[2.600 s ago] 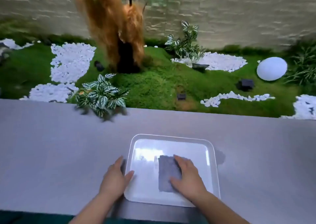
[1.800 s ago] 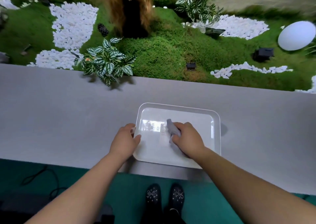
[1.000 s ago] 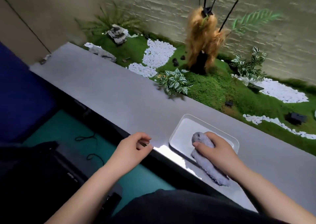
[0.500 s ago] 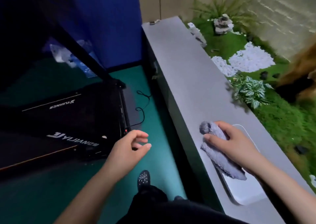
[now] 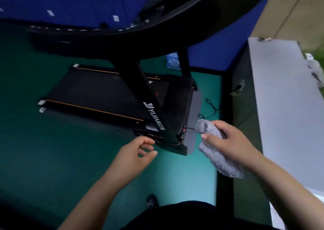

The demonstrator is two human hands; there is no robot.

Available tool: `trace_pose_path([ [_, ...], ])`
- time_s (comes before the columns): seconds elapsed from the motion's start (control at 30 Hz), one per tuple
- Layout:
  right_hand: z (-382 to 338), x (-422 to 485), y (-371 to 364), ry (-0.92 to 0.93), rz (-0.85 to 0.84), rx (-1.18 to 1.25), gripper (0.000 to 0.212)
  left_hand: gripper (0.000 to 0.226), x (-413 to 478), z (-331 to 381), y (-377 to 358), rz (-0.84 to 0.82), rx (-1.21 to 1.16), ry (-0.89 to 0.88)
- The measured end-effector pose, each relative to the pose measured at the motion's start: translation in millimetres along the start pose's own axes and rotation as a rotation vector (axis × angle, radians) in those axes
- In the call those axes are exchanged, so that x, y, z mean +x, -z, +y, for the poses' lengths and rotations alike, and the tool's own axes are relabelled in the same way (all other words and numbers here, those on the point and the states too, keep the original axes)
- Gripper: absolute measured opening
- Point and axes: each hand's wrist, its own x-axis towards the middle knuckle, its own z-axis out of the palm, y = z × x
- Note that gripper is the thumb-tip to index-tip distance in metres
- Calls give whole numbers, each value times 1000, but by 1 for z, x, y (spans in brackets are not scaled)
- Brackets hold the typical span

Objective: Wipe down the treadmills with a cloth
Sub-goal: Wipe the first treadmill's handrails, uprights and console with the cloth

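A black treadmill (image 5: 108, 92) stands on the green floor ahead of me, its belt running left and its upright post (image 5: 150, 103) bearing white lettering. Its dark curved console (image 5: 157, 24) looms across the top of the view. My right hand (image 5: 233, 142) holds a fluffy grey cloth (image 5: 215, 152) in the air, just right of the treadmill's front corner. My left hand (image 5: 138, 152) hovers empty with fingers loosely curled, just below that front end.
A grey ledge (image 5: 287, 110) runs along the right side. A black cable (image 5: 210, 108) lies on the floor between treadmill and ledge. A blue wall (image 5: 70, 3) stands behind. My shoe (image 5: 150, 201) shows at the bottom.
My right hand lifted the cloth off the white tray on the ledge. My view swung left from the ledge and garden to the treadmill, with both hands now over the floor.
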Motion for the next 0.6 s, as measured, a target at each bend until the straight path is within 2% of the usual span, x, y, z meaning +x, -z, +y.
trace_pose_path([
  [0.23,-63,54,-116,34,-140,-19,11,25,-1,-86,108,230,-28,107],
  [0.6,-137,146,-215,62,-344,-98,16,23,32,-164,205,384,-120,237],
])
